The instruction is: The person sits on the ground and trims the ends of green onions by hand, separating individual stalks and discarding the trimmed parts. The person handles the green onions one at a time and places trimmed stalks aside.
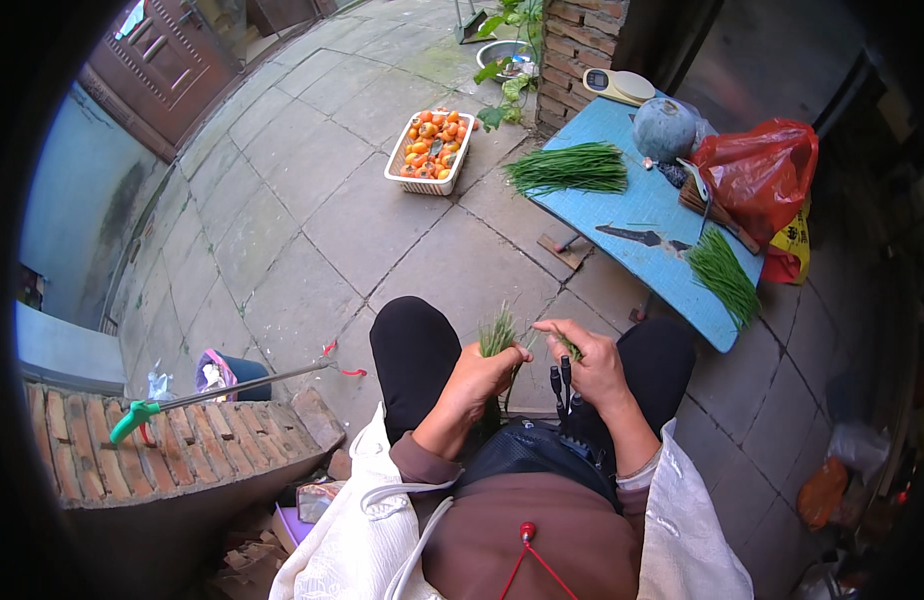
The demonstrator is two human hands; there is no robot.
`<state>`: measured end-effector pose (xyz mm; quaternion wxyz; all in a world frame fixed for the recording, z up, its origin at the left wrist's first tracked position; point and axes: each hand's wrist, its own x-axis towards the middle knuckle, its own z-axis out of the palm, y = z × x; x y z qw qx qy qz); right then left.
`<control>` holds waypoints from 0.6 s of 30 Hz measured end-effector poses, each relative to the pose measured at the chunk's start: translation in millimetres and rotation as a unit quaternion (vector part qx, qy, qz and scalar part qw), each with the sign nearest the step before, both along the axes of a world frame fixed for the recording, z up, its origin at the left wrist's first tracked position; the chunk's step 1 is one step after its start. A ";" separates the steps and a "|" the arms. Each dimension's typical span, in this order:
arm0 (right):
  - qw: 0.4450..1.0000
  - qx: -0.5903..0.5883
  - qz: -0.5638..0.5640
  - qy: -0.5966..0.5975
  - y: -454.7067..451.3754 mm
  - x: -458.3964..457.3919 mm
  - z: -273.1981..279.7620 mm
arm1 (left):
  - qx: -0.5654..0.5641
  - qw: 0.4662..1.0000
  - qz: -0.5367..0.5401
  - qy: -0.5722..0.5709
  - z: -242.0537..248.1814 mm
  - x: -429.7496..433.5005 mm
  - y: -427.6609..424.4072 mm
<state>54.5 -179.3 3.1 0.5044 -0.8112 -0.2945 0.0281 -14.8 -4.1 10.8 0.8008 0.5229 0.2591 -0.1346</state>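
My left hand [473, 379] is closed round a bunch of thin green stalks [496, 334], like chives, whose pale ends point up between my knees. Close by on the right, my right hand [588, 358] pinches a small tuft of green stalks [568, 346]. On the low blue table [642, 259] to the right lie a large bundle of green chives [571, 168] at the back left and a smaller bundle [723, 279] near the front right edge. The lower part of the stalks in my left hand is mostly hidden.
A white basket of persimmons [424, 181] stands on the paving ahead. The table also bears a kitchen scale [619, 86], a grey-green gourd [664, 130] and a red plastic bag [762, 172]. At left, a green-handled pick-up grabber [229, 390] lies over a low brick wall [169, 450] beside a bin [244, 375].
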 end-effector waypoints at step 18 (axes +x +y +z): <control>0.995 -0.075 -0.069 -0.014 -10.9 9.8 -7.1 | -0.021 1.000 -0.012 0.001 -3.5 -1.9 1.1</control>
